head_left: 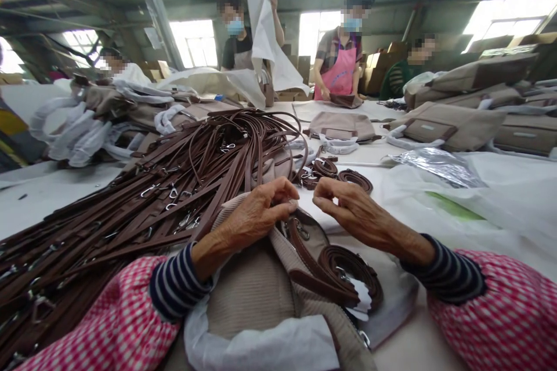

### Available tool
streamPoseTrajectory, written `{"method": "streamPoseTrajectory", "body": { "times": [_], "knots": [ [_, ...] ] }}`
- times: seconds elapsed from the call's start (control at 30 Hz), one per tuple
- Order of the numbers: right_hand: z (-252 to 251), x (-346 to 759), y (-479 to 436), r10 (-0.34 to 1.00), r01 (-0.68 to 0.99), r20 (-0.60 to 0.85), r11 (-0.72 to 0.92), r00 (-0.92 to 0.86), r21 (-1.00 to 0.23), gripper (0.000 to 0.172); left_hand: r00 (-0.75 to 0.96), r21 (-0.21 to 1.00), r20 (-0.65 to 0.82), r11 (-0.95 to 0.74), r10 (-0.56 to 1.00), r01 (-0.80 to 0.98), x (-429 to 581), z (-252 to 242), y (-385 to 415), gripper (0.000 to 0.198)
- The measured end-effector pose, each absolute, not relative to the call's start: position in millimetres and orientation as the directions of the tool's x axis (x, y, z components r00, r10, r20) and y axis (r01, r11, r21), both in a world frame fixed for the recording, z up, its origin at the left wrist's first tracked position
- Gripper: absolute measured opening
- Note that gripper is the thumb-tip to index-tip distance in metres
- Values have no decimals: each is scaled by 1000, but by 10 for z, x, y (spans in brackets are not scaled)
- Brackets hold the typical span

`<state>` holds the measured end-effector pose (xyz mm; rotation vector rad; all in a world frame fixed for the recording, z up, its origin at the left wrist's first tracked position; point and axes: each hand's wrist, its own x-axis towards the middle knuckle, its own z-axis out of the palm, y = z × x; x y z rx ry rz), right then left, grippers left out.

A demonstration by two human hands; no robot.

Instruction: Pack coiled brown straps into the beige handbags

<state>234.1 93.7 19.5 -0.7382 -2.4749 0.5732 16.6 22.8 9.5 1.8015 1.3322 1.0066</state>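
Observation:
My left hand is curled in a pinch over the top edge of a beige bag lying in front of me, fingertips pressed together near a metal clasp. My right hand is also pinched, its fingertips close to the left hand's, just above the bag's brown strap. A coiled brown strap rests on the bag below my right wrist. What the fingertips hold is too small to make out.
A large pile of brown leather straps with metal clips covers the table's left. Coiled straps lie beyond my hands. Plastic bags and stacked beige bags sit right. Several people work at the far side.

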Motion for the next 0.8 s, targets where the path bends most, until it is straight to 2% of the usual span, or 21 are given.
{"method": "streamPoseTrajectory", "body": {
  "times": [0.07,0.13,0.2,0.3,0.47,0.6,0.8],
  "knots": [
    [152,2265,957,692,278,317,603,-648,-747,23,167,908,174,-224,971,354,155,67,224,23],
    [101,2177,958,774,138,230,377,-590,-916,23,133,938,157,-190,979,291,146,51,218,25],
    [53,2101,949,806,-25,148,164,-574,-986,24,95,951,145,-165,985,262,141,50,212,17],
    [6,2040,933,804,-198,102,-20,-585,-980,32,58,954,153,-163,986,250,134,60,208,12],
    [-10,2063,928,776,-195,30,-121,-630,-973,42,54,934,178,-186,982,305,108,62,205,12],
    [-30,2095,948,791,-154,31,-80,-611,-985,34,67,908,190,-201,979,367,102,73,188,9],
    [-84,2092,937,781,-73,-8,-69,-624,-995,34,73,879,263,-270,962,394,107,68,184,8]
  ]
}}
